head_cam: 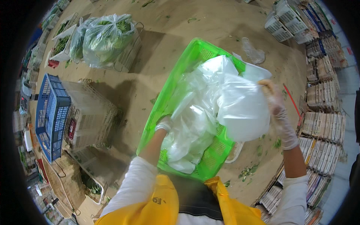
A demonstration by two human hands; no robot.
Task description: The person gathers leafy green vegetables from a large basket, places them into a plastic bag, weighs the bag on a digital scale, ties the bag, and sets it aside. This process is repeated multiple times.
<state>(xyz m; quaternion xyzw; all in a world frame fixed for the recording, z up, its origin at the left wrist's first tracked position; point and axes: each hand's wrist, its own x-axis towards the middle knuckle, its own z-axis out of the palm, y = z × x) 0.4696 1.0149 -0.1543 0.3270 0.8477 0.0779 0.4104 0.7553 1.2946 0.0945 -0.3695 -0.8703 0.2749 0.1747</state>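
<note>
A bright green perforated plastic crate [150, 125] stands before me, set at a slant. Crumpled clear plastic bags [194, 121] fill much of it. My right hand [271, 95], in a thin translucent glove and blurred, is closed on the edge of a whitish plastic bag [244, 109] at the crate's right side. That bag hangs partly over the crate's rim. Inside the left wall is my left hand [164, 123], gloved too; its fingers are hidden by the crumpled plastic, so its grip cannot be seen.
Leafy vegetables in a tied clear bag [109, 42] sit at upper left. Below them a blue basket [53, 118] leans by pale crates [87, 115]. Folded crates [323, 126] line the right side. A clear bag [253, 52] and leaf scraps [249, 171] litter the floor.
</note>
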